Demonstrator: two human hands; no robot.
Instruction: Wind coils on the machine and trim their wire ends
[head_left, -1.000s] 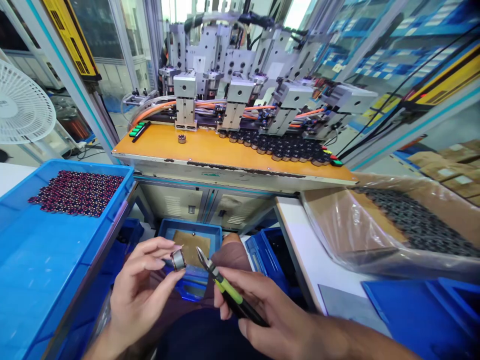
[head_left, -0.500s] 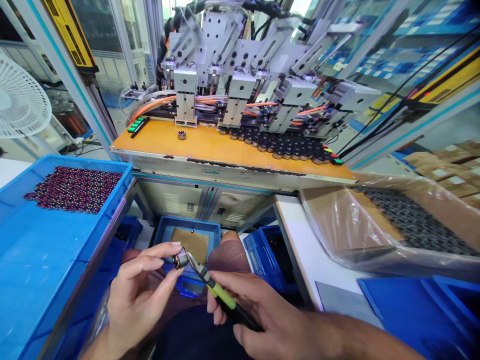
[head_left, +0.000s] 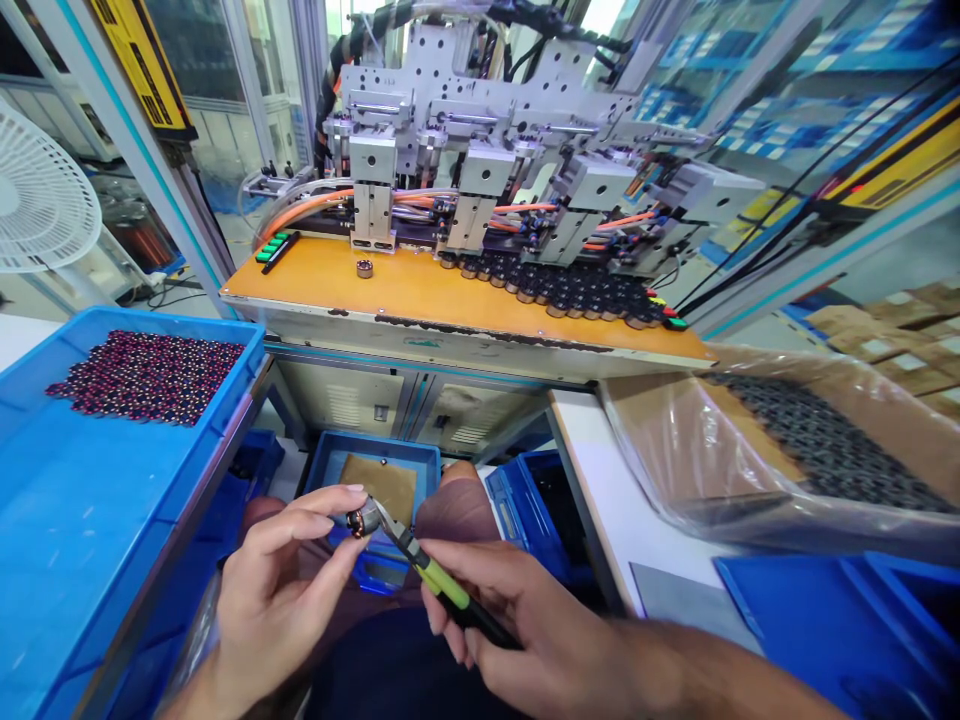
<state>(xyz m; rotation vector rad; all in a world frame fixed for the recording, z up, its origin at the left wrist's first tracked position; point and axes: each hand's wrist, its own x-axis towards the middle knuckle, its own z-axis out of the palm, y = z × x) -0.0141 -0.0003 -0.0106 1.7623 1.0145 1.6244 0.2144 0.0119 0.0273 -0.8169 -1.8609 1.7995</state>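
Between the thumb and fingers of my left hand [head_left: 281, 585] is a small round motor stator [head_left: 361, 519] with copper windings and a grey metal side. My right hand [head_left: 517, 610] is wrapped round pliers [head_left: 442, 582] with green and black handles. The pliers' narrow jaws point up and left, with their tips at the stator's right edge. Whether the tips pinch anything there is too small to tell. Both hands are above my lap.
A blue tray [head_left: 112, 490] with many wound parts [head_left: 150, 375] lies left. Ahead, an orange bench top [head_left: 315, 285] under a machine [head_left: 480, 170] bears one lone stator [head_left: 364, 268] and rows of black-topped parts [head_left: 570, 285]. A plastic-lined carton [head_left: 675, 480] stands right; a blue bin [head_left: 386, 450] sits below.
The pliers' tips have shifted slightly along the stator's right edge, and the stator has turned a little. On the machine, the slanted upper arms have swung down level.
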